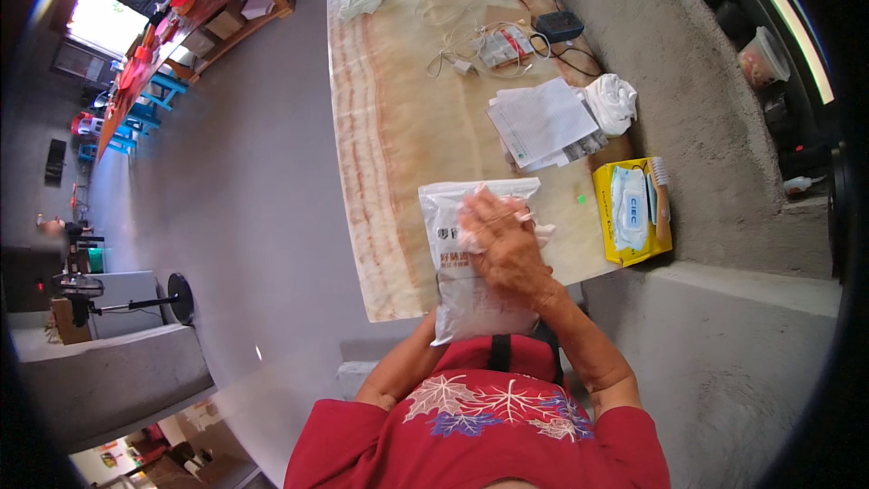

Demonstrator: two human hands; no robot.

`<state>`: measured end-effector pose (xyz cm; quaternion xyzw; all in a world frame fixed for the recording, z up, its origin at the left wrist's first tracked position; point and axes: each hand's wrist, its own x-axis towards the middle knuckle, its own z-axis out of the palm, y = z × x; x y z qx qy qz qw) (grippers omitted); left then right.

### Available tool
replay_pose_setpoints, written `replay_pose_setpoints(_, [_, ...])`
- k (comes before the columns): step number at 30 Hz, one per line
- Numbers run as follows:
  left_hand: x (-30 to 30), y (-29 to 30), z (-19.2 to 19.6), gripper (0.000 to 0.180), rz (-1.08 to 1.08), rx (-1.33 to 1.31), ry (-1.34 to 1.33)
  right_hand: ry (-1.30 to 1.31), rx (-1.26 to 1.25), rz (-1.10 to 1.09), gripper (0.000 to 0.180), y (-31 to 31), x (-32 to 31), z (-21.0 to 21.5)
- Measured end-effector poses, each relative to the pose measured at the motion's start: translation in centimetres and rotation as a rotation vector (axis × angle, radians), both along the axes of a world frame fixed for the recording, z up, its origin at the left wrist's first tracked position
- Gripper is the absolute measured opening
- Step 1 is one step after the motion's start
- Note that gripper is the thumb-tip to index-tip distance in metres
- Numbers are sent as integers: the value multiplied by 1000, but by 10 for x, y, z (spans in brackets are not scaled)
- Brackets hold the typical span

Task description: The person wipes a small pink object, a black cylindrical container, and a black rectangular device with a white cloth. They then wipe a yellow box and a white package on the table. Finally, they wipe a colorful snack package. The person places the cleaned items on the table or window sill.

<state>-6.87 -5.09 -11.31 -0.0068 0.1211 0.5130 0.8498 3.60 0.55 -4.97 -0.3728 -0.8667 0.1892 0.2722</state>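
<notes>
A white plastic bag (471, 285) with dark print lies over the near edge of a cream marble-patterned tabletop (389, 136). My right hand (501, 243) rests flat on top of the bag, fingers pointing away from me and pressing it down. A bit of white material shows just beside the hand's right edge. My left forearm reaches up to the bag's lower left corner; my left hand is hidden beneath the bag, so its grip cannot be seen.
A yellow box (605, 217) holding a wipes pack sits right of the bag. Farther back lie papers (540, 118), a white cloth (614, 101), tangled cables (471, 41) and a black device (558, 25). A rough concrete wall (706, 127) runs along the right.
</notes>
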Motion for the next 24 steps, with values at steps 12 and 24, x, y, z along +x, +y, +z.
replay_pose_setpoints(12, [4, 7, 0, 64, 10, 6, -64, -25, 128, 371, 37, -52, -2, 9])
replay_pose_setpoints(24, [1, 9, 2, 65, 25, 16, -99, 106, -192, -111, 42, -11, 16, -21])
